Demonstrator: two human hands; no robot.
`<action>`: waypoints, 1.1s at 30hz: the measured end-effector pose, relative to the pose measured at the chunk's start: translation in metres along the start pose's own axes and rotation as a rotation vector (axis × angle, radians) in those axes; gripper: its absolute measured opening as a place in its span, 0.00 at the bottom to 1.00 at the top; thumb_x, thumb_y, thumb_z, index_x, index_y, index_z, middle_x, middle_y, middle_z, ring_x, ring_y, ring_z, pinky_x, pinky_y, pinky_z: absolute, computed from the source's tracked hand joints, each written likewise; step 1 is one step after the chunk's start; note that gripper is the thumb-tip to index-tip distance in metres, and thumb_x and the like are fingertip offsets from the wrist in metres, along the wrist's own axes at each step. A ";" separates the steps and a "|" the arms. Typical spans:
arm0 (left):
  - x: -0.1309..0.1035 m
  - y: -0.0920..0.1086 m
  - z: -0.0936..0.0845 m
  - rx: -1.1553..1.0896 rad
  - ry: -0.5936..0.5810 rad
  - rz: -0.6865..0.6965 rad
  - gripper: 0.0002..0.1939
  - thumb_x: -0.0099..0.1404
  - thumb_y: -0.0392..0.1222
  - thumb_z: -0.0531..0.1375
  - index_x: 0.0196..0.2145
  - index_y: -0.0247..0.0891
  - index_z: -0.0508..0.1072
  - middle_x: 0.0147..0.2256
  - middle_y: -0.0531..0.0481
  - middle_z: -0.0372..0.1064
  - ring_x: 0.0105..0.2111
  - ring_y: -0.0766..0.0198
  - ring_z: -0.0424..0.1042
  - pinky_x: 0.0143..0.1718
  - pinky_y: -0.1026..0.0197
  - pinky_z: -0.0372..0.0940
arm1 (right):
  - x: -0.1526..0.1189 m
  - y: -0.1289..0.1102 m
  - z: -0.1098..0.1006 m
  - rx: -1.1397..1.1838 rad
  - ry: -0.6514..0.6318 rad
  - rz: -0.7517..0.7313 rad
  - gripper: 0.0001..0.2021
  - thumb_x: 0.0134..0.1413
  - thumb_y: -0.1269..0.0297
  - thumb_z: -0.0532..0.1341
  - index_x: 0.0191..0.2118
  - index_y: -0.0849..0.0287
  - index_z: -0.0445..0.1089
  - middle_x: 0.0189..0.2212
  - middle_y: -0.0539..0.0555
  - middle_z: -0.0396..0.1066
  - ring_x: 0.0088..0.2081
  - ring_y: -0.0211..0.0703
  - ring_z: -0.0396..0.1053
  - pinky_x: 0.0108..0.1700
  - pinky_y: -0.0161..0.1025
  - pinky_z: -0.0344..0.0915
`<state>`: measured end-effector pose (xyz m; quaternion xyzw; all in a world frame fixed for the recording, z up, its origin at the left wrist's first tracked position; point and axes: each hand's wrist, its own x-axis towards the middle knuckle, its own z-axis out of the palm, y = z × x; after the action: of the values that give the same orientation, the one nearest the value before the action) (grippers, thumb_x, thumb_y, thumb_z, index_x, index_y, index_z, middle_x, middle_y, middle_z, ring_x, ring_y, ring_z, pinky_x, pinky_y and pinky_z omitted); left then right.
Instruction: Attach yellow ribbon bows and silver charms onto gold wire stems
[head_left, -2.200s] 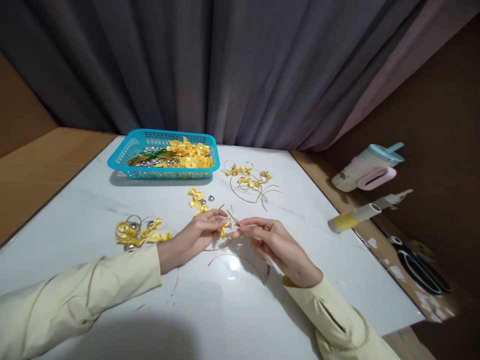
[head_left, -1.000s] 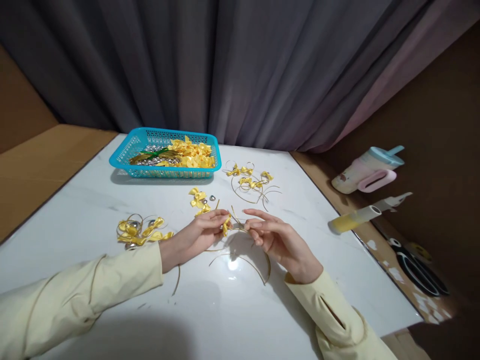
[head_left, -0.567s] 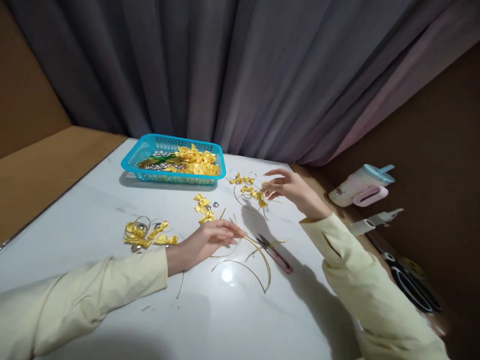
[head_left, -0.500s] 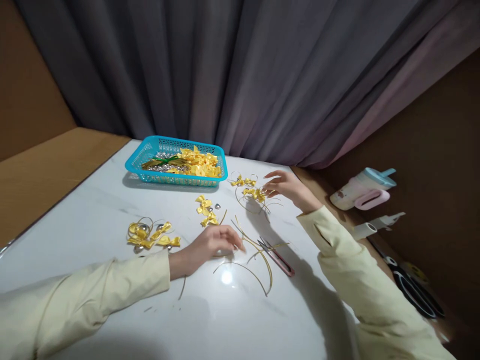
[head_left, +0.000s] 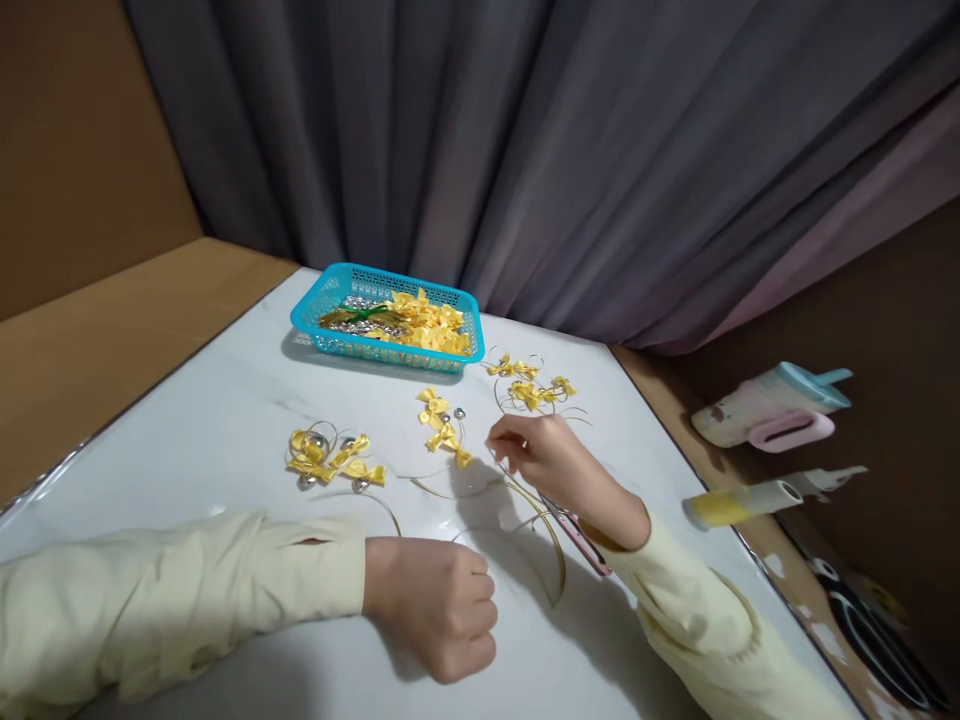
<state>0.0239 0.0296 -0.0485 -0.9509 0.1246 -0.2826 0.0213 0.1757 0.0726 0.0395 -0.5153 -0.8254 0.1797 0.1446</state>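
Hovering in front of the blue basket's (head_left: 390, 352) right end, the right hand (head_left: 534, 446): fingers bent, thumb close by; whether anything is pinched there cannot be told. Left hand (head_left: 442, 610): farther out in front of the basket, curled into a fist, back upward; contents, if any, hidden.

Loose yellow bows (head_left: 444, 438): on the table (head_left: 225, 430), before the basket's right half — probably light, soft, easily creased; best taken at the gathered middle.

Silver pieces (head_left: 460, 412): also before the basket's right half; small, likely hard and slippery, best gripped by the sides.

Gold wires (head_left: 559, 550): well forward of the basket, toward its right; thin, seemingly springy, best held near one end.

Wired bows: one group (head_left: 330, 455) before the basket's left half, another (head_left: 532, 393) off its right front corner — apt to tangle, so lift by the ribbon.

Basket contents: heaped bows (head_left: 431, 325) at right, more silver pieces (head_left: 360, 302) at left, a green-tied golden bundle (head_left: 367, 317) over them.

Lidded cup (head_left: 739, 410): well right of the basket; contents not visible.
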 end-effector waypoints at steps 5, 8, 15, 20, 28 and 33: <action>-0.002 0.000 0.003 0.031 -0.013 0.000 0.11 0.47 0.29 0.57 0.13 0.37 0.60 0.13 0.52 0.50 0.14 0.68 0.48 0.15 0.62 0.42 | 0.017 -0.007 0.019 -0.064 -0.112 -0.144 0.14 0.41 0.84 0.54 0.28 0.59 0.71 0.28 0.50 0.72 0.28 0.35 0.67 0.30 0.30 0.58; -0.003 0.000 0.006 0.018 -0.047 -0.054 0.11 0.47 0.29 0.58 0.13 0.37 0.61 0.13 0.51 0.52 0.14 0.68 0.50 0.15 0.61 0.43 | 0.035 0.006 0.018 -0.137 -0.084 -0.135 0.16 0.38 0.86 0.54 0.30 0.61 0.71 0.30 0.53 0.71 0.30 0.37 0.67 0.30 0.31 0.58; -0.003 -0.002 0.005 -0.059 -0.206 -0.163 0.09 0.46 0.33 0.60 0.15 0.36 0.63 0.14 0.50 0.61 0.14 0.67 0.54 0.16 0.61 0.45 | 0.060 0.043 -0.001 -0.219 -0.060 -0.123 0.13 0.41 0.85 0.55 0.29 0.63 0.71 0.26 0.54 0.70 0.29 0.39 0.66 0.32 0.33 0.60; -0.003 -0.003 0.005 -0.075 -0.225 -0.189 0.07 0.43 0.34 0.61 0.15 0.36 0.64 0.14 0.51 0.61 0.14 0.67 0.55 0.15 0.61 0.46 | 0.055 0.049 0.006 -0.196 -0.145 -0.225 0.15 0.42 0.84 0.58 0.36 0.60 0.72 0.33 0.55 0.70 0.38 0.43 0.66 0.40 0.37 0.61; -0.004 -0.004 0.007 -0.076 -0.193 -0.211 0.07 0.44 0.34 0.60 0.15 0.37 0.63 0.13 0.51 0.61 0.14 0.66 0.54 0.14 0.61 0.46 | 0.059 0.053 0.026 -0.083 -0.197 -0.234 0.07 0.42 0.76 0.63 0.31 0.61 0.71 0.33 0.54 0.68 0.36 0.41 0.65 0.38 0.36 0.62; -0.005 -0.003 0.010 -0.092 -0.171 -0.223 0.06 0.42 0.32 0.60 0.16 0.35 0.64 0.14 0.51 0.59 0.14 0.66 0.54 0.16 0.62 0.45 | 0.060 0.057 0.032 -0.010 -0.229 -0.232 0.05 0.47 0.74 0.62 0.24 0.62 0.67 0.28 0.52 0.67 0.34 0.38 0.65 0.38 0.34 0.61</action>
<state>0.0257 0.0334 -0.0589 -0.9794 0.0289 -0.1950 -0.0434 0.1823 0.1452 -0.0109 -0.3932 -0.8914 0.2151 0.0670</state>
